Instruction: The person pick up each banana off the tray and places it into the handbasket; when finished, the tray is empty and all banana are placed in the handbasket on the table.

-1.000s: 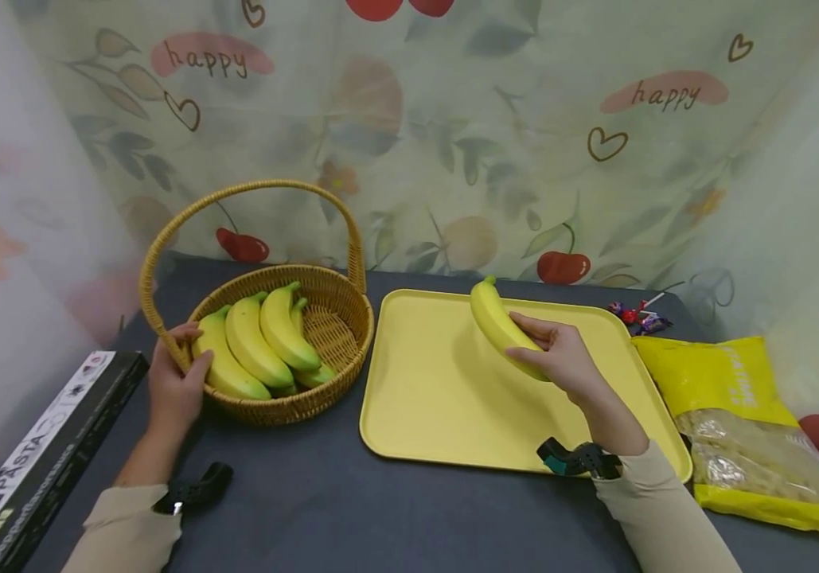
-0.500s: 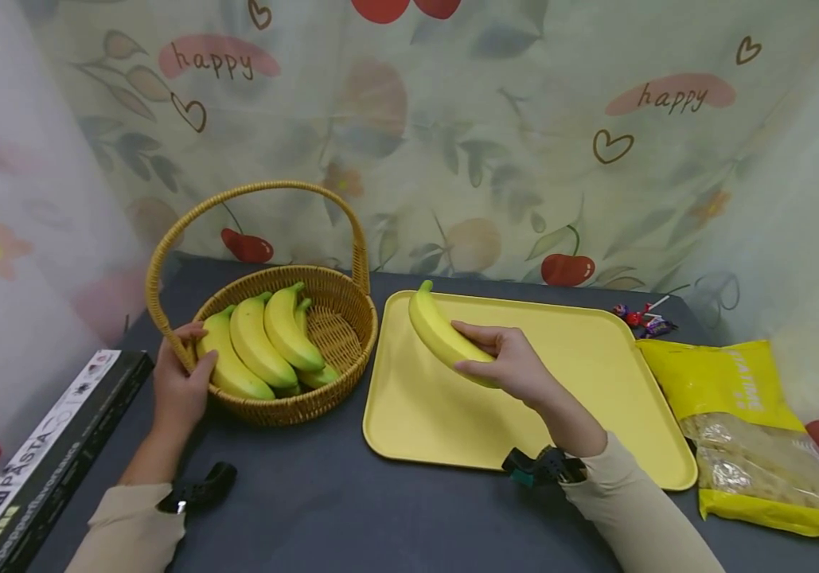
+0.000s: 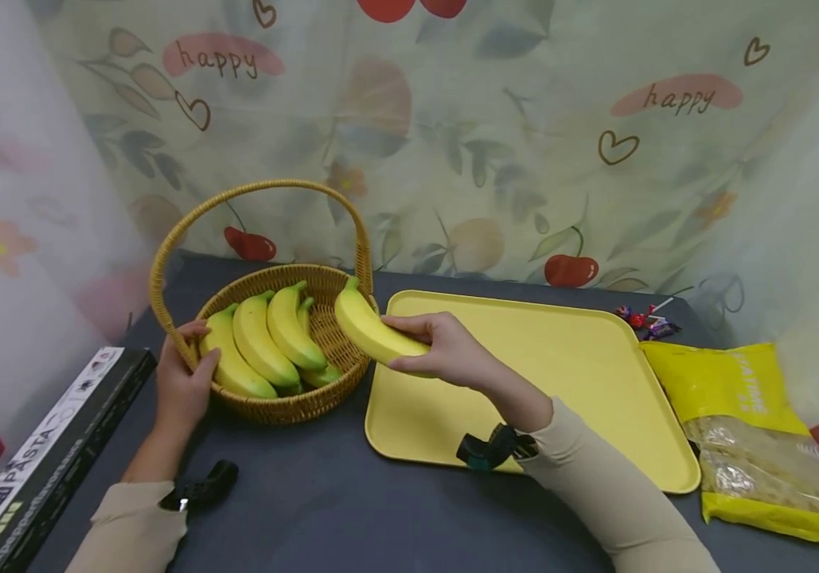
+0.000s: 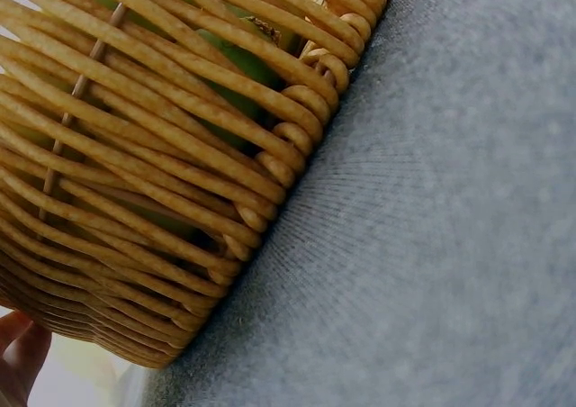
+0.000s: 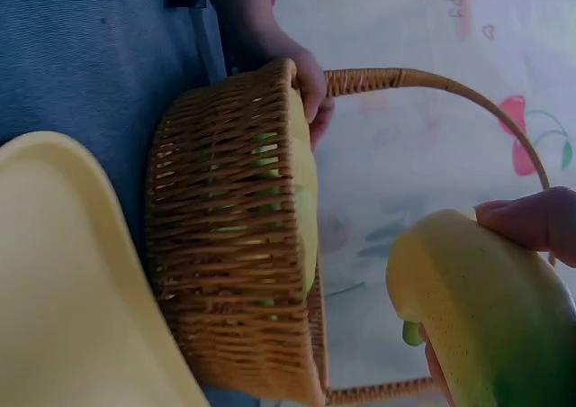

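Observation:
A wicker basket (image 3: pixel 287 410) with a tall arched handle stands on the left, several yellow bananas (image 3: pixel 259 342) lying in its left half. My left hand (image 3: pixel 183 386) grips the basket's left rim at the foot of the handle, thumb on the inside near a banana. In the left wrist view the woven wall (image 4: pixel 162 155) fills the upper left, with a bit of that hand at the lower left corner. My right hand (image 3: pixel 452 354) holds a single banana (image 3: pixel 373 330) by its lower end, stem upward, over the basket's right rim. The right wrist view shows this banana (image 5: pixel 486 308) close up.
A yellow tray (image 3: pixel 524 398) lies right of the basket, under my right forearm. Beyond it are a yellow-and-clear bag (image 3: pixel 753 438) and wrapped candies (image 3: pixel 645 318). A long black PASTA box (image 3: pixel 51 454) lies at the left edge. A patterned curtain hangs behind.
My right hand has carried the banana leftward from above the tray to the basket's right rim. The left hand keeps its grip, and the basket stays in place.

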`<state>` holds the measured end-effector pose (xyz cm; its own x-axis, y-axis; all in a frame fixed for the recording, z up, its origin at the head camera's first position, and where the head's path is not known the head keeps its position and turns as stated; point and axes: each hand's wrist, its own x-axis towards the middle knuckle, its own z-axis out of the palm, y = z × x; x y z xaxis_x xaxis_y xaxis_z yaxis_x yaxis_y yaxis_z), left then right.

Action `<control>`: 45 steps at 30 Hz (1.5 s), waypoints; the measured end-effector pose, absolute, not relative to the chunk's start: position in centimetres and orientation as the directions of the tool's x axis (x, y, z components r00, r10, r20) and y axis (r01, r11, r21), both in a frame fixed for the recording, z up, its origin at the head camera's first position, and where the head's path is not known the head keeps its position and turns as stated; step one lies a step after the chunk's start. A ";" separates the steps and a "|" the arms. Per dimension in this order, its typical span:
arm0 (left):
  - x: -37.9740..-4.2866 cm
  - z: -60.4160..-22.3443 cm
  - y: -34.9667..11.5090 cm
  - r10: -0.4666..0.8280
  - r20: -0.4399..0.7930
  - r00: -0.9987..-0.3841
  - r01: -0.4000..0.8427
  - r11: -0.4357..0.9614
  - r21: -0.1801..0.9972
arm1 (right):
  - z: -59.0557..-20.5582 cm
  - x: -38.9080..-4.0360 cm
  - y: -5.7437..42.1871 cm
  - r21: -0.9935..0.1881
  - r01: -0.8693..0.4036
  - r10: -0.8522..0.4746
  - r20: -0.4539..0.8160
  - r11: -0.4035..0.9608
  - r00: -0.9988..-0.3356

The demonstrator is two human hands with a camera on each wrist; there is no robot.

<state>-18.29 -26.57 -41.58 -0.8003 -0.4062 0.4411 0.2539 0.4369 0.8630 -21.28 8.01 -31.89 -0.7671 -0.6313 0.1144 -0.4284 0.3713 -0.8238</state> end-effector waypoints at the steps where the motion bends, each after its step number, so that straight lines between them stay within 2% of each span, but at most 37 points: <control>1: -18.3 -41.6 -26.6 -0.406 0.442 -0.800 0.256 0.436 0.863 | -31.6 -21.5 7.4 -0.818 -0.433 -0.636 0.110 0.378 -0.764; 11: -18.3 -41.8 -26.7 -0.412 0.443 -0.796 0.249 0.444 0.861 | -29.9 -24.8 1.8 -0.799 -0.391 -0.639 0.010 0.457 -0.769; 23: -17.7 -40.6 -26.2 -0.408 0.418 -0.811 0.242 0.417 0.876 | -30.8 -27.8 -0.8 -0.793 -0.303 -0.592 -0.088 0.528 -0.801; 38: -18.3 -41.4 -26.6 -0.410 0.412 -0.814 0.224 0.433 0.873 | -32.6 -28.6 -2.1 -0.769 -0.291 -0.550 -0.093 0.569 -0.830; 45: -18.3 -41.3 -26.6 -0.398 0.416 -0.818 0.236 0.427 0.873 | -32.5 -28.6 -2.6 -0.734 -0.326 -0.570 -0.100 0.596 -0.816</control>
